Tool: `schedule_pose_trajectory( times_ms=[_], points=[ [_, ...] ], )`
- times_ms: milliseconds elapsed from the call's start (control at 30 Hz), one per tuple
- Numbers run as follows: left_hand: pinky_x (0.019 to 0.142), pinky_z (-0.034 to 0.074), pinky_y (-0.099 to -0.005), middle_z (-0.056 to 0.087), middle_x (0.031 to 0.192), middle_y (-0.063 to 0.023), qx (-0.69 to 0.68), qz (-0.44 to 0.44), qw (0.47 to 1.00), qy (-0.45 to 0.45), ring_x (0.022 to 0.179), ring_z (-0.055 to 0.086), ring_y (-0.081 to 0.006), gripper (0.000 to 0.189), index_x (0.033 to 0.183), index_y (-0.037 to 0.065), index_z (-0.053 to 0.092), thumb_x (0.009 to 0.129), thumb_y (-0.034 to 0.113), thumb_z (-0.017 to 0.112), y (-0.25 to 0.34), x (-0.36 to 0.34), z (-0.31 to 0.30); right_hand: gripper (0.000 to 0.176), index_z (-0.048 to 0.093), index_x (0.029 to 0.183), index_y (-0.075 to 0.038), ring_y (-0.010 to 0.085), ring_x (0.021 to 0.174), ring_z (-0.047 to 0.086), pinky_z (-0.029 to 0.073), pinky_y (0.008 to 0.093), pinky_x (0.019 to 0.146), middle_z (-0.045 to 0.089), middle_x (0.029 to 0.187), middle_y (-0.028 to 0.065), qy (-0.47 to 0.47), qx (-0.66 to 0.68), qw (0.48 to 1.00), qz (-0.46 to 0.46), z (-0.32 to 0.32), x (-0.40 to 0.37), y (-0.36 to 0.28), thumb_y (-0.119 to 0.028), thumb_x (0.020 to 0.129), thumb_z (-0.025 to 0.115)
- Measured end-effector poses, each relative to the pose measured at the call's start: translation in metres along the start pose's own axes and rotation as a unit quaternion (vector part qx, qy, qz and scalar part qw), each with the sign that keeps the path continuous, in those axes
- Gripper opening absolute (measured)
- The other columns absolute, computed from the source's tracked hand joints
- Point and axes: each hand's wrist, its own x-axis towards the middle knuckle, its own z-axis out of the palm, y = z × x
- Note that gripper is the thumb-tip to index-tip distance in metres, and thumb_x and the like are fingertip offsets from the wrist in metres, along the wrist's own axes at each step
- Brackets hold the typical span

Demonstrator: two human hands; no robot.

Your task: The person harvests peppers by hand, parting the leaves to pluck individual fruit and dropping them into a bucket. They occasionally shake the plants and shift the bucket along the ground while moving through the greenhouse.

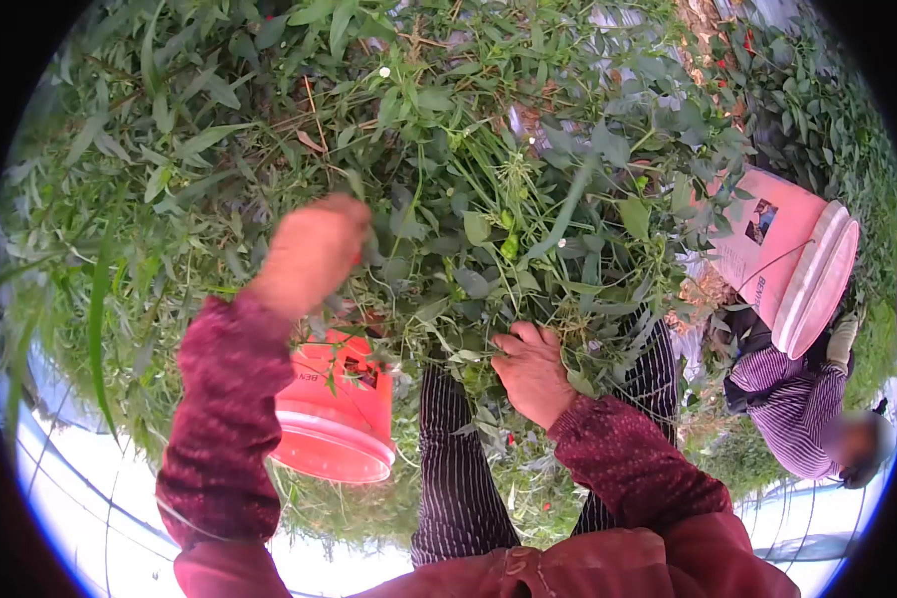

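Note:
My left hand (314, 249) is raised over the plants at the left, its fingers curled in and smeared by motion. A small red spot shows at its edge, but what it holds I cannot make out. My right hand (536, 371) lies low among the leafy stems (468, 284) in front of my legs. Its fingers are a little apart against the leaves, with the tips partly hidden. Just above it, green peppers (509, 245) hang among the foliage. A red bucket (334, 419) sits tilted below my left hand.
At the right, another person (802, 409) in striped clothes crouches behind a pink bucket (782, 259). Dense green plants (169, 130) spread all around. Pale sheeting (767, 12) shows between rows. My striped trouser legs (453, 468) stand amid the growth.

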Motion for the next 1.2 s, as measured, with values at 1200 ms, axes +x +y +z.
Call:
schedule_pose_trajectory(
  times_ms=[1200],
  points=[
    [0.075, 0.054, -0.0397, 0.051, 0.113, -0.0277, -0.100, -0.100, 0.989, -0.036, 0.096, 0.059, -0.0375, 0.049, 0.122, -0.004, 0.046, 0.075, 0.008, 0.054, 0.189, -0.181, 0.057, 0.056, 0.050, 0.127, -0.013, 0.0301, 0.109, 0.053, 0.039, 0.0364, 0.098, 0.057, 0.118, 0.0076, -0.114, 0.382, 0.906, -0.143, 0.038, 0.036, -0.040, -0.028, 0.075, 0.065]
  ],
)
